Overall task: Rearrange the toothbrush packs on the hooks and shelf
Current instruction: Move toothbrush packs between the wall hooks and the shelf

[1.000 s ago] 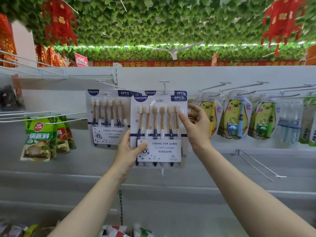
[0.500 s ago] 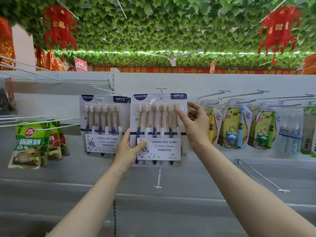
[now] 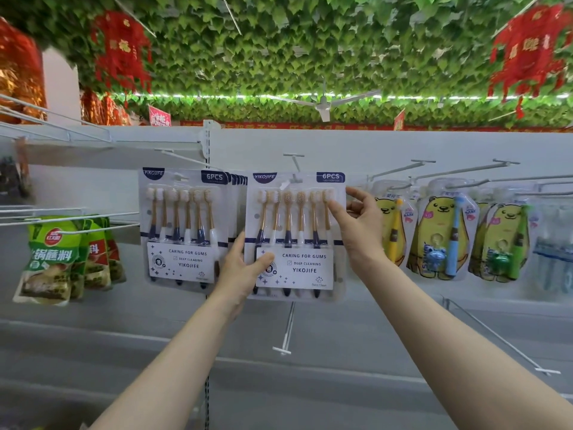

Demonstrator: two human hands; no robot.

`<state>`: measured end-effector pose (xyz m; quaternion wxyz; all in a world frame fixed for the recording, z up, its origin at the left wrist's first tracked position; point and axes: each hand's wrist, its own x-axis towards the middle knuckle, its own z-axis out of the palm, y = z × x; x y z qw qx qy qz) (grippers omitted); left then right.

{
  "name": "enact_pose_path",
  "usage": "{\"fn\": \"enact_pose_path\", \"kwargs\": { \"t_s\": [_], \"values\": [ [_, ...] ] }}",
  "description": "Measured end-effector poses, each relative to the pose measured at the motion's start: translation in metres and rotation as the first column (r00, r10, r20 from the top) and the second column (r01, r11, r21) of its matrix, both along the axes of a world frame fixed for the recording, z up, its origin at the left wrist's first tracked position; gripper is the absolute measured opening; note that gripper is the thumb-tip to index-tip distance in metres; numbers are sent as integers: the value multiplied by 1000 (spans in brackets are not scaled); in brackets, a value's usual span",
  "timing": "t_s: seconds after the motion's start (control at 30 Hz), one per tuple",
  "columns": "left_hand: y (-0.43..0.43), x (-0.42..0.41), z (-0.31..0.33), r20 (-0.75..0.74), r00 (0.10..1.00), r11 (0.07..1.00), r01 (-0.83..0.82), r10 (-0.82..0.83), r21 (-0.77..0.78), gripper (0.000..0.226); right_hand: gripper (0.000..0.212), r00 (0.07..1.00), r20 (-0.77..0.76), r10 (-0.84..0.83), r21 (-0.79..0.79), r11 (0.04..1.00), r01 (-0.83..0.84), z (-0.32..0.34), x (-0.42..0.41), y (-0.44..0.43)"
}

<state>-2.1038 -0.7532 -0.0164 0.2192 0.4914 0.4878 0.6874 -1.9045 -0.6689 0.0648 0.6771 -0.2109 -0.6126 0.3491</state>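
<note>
The thumb of the left hand (image 3: 245, 268) lies on the front of the six-brush pack (image 3: 294, 231), at its lower left corner. The other fingers go behind the edge, so this hand pinches the card. The right hand (image 3: 361, 226) holds the upper right edge between the thumb and the curled fingers.

I think both hands are used because the pack is wide and flat. Held at opposite corners, it stays level at the hook (image 3: 294, 159). Whether the hole is fully on the wire, I cannot tell.

The pack is upright in front of the back panel, in the middle. It is a clear blister on a white card with navy corners, and it shows six gold-handled brushes in a row. Just to its left hangs a stack of the same packs (image 3: 183, 231). To its right hang bear-printed children's toothbrush packs (image 3: 440, 234).
</note>
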Motion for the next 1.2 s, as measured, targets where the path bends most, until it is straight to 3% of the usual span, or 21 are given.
{"fn": "enact_pose_path", "kwargs": {
  "t_s": [0.33, 0.6, 0.77, 0.87, 0.97, 1.03, 1.1, 1.2],
  "values": [
    [5, -3, 0, -110, 987, 993, -115, 114, -4, 97, 54, 999, 45, 20, 5, 1000, -21, -4, 1, 13],
    [-2, 3, 3, -118, 981, 988, -155, 151, -23, 100, 51, 993, 116, -14, -40, 999, 18, -1, 7, 2],
    [-14, 21, 3, -150, 953, 961, -272, 263, -43, 86, 50, 965, 248, -86, -65, 992, 105, 0, 25, -14],
    [-29, 43, 5, -154, 924, 927, -366, 350, -83, 99, 52, 917, 375, -137, -36, 986, 162, -3, 47, -30],
    [-54, 69, 12, -209, 882, 891, -447, 423, -79, 98, 54, 824, 517, -231, 45, 969, 243, -3, 74, -47],
    [-72, 87, 19, -295, 860, 889, -453, 416, -69, 94, 55, 707, 632, -318, 139, 944, 301, -1, 96, -62],
    [-89, 104, 26, -446, 812, 893, -446, 377, -58, 87, 55, 522, 734, -434, 292, 896, 334, 0, 118, -77],
    [-107, 128, 30, -690, 658, 902, -432, 301, -19, 78, 54, 223, 784, -580, 508, 805, 308, -5, 153, -105]
  ]
}}
